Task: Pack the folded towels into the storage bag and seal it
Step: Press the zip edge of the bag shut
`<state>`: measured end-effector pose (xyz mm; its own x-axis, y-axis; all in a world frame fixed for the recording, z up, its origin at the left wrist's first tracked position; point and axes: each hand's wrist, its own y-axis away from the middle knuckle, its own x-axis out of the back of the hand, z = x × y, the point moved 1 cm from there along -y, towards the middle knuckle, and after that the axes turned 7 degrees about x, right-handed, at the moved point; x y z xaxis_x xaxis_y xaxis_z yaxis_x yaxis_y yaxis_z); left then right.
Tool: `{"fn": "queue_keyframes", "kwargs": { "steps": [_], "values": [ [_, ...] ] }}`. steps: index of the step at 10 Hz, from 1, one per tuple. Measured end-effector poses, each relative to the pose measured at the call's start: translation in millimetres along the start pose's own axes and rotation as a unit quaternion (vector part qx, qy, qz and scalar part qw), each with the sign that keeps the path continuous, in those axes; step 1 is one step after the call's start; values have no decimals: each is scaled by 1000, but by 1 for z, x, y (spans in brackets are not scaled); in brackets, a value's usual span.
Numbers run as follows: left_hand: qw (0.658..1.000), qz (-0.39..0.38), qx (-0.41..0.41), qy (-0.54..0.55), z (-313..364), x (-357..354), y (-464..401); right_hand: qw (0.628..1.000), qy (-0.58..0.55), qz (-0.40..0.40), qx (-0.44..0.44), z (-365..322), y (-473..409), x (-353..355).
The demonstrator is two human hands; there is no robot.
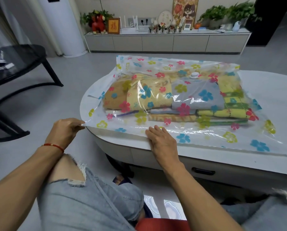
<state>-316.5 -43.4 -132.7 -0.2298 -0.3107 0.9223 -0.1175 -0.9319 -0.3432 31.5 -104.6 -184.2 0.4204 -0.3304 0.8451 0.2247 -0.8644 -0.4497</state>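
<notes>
A clear storage bag (206, 135) printed with coloured flowers lies flat on a white oval table (264, 162). Several folded towels (176, 99) in yellow, tan, blue and green sit stacked inside it, under a white valve cap (194, 74). My left hand (65, 130) pinches the bag's near left corner at the table edge. My right hand (161, 139) lies flat with straight fingers on the bag's near edge strip, pressing it against the table.
A black side table (22, 64) stands at the left. A low white cabinet (166, 41) with plants and ornaments runs along the back wall. My knees in torn jeans (89, 197) are right below the table edge.
</notes>
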Motion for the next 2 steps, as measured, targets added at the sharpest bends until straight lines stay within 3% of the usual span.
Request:
{"fn": "queue_keyframes", "kwargs": {
  "steps": [1,2],
  "values": [
    [999,-12,33,-20,21,13,5,996,-55,-65,8,-2,-1,8],
    [998,4,-31,59,67,37,24,985,-175,-4,-6,1,10,39]
  ]
}}
